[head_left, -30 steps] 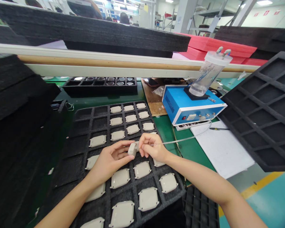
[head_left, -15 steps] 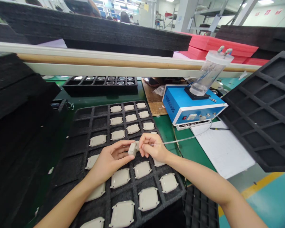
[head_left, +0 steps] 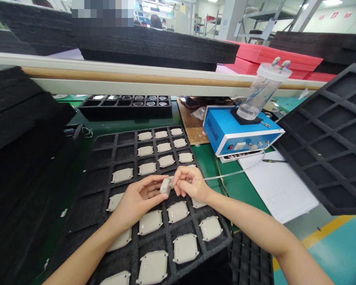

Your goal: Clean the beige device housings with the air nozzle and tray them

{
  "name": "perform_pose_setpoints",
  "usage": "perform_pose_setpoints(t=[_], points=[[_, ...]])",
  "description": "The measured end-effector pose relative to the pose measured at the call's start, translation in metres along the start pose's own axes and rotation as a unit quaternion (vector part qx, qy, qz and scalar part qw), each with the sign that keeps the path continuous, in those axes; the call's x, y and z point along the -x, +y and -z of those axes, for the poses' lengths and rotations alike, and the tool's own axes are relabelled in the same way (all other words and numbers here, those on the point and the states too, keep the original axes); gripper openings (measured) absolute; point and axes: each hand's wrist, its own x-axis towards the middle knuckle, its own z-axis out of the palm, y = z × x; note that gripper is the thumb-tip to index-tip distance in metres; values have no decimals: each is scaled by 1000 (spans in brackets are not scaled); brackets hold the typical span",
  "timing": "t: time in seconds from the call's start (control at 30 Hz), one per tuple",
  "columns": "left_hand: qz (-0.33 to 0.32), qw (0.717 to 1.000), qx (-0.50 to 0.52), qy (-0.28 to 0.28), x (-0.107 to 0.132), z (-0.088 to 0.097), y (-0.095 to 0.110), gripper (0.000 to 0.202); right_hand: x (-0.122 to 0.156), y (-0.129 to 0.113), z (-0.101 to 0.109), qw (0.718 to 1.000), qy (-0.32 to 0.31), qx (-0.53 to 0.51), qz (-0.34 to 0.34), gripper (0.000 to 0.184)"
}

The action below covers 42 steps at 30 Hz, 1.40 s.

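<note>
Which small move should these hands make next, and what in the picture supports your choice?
Perhaps edge the right hand slightly along the watch case, which the left hand steadies: the right hand, close beside it, pinches clear tubing that runs from the blue machine. Whether the tubing touches the case is hidden.

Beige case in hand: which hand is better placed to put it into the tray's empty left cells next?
Probably the left hand: it grips the beige case, nearer those cells; the clear tube runs to the right hand.
</note>
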Motion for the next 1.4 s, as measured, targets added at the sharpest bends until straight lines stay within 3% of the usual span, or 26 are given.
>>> perform_pose_setpoints(t=[1.4], points=[[12, 1000, -3, 3, 1, -2, 3, 44, 0, 1, 1, 1000, 5, 13, -3, 7]])
